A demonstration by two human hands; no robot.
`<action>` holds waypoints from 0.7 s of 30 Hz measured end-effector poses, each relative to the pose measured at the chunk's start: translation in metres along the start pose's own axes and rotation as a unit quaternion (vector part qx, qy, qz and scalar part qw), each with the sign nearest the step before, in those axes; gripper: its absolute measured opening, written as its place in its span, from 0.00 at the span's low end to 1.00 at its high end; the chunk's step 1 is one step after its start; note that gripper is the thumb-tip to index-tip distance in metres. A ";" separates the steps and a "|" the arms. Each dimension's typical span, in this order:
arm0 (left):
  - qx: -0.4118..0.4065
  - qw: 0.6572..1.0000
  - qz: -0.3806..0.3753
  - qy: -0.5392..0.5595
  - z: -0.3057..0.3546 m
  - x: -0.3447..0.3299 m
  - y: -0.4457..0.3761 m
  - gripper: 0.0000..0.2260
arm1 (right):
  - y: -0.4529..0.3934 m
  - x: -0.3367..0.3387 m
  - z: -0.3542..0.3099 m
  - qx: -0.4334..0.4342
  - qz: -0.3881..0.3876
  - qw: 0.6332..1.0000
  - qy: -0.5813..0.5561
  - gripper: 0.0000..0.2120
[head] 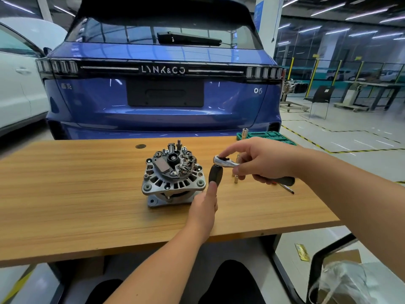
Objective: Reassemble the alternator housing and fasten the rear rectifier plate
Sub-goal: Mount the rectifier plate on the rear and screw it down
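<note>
The silver alternator [173, 174] stands on the wooden table [87, 194], its rear rectifier side facing up with black and copper parts exposed. Just to its right, my right hand [263, 163] grips a chrome ratchet wrench [222, 160] by its black handle, with the index finger resting on the ratchet head. A black oval grip piece [215, 174] hangs under that head. My left hand [203, 202] holds the piece from below, thumb pressed on its lower end. Both hands are beside the alternator and neither touches it.
Small silver sockets [236, 178] stand on the table under my right hand, and a thin screwdriver tip [289, 190] lies beyond it. A green socket tray [266, 137] sits at the far right edge. A blue car [164, 95] is parked close behind the table.
</note>
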State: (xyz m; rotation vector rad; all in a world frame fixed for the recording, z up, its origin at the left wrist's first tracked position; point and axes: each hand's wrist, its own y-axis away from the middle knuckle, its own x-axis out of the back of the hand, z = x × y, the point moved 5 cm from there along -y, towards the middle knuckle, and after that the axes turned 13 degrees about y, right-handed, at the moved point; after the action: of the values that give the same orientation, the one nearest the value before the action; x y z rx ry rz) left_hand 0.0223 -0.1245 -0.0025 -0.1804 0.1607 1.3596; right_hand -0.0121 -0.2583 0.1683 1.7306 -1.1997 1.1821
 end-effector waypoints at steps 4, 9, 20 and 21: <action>0.050 0.996 -0.011 0.075 -0.002 0.006 -0.005 0.26 | -0.003 0.002 -0.007 0.001 -0.011 0.998 0.057 0.21; 0.053 0.993 0.015 0.101 -0.004 0.009 -0.004 0.25 | -0.011 -0.006 -0.012 -0.010 0.013 0.996 0.091 0.22; 0.029 0.998 0.027 0.049 -0.002 0.008 -0.003 0.27 | -0.012 -0.005 -0.013 -0.004 0.028 0.990 0.142 0.25; 0.027 0.998 0.029 0.050 -0.002 0.008 -0.003 0.27 | -0.013 -0.005 -0.014 -0.003 0.028 0.989 0.142 0.23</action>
State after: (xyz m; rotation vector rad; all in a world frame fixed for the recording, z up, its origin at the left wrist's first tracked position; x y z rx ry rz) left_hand 0.0268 -0.1176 -0.0063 -0.2002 0.2881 1.4030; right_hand -0.0048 -0.2405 0.1673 1.4719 -1.0821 1.4041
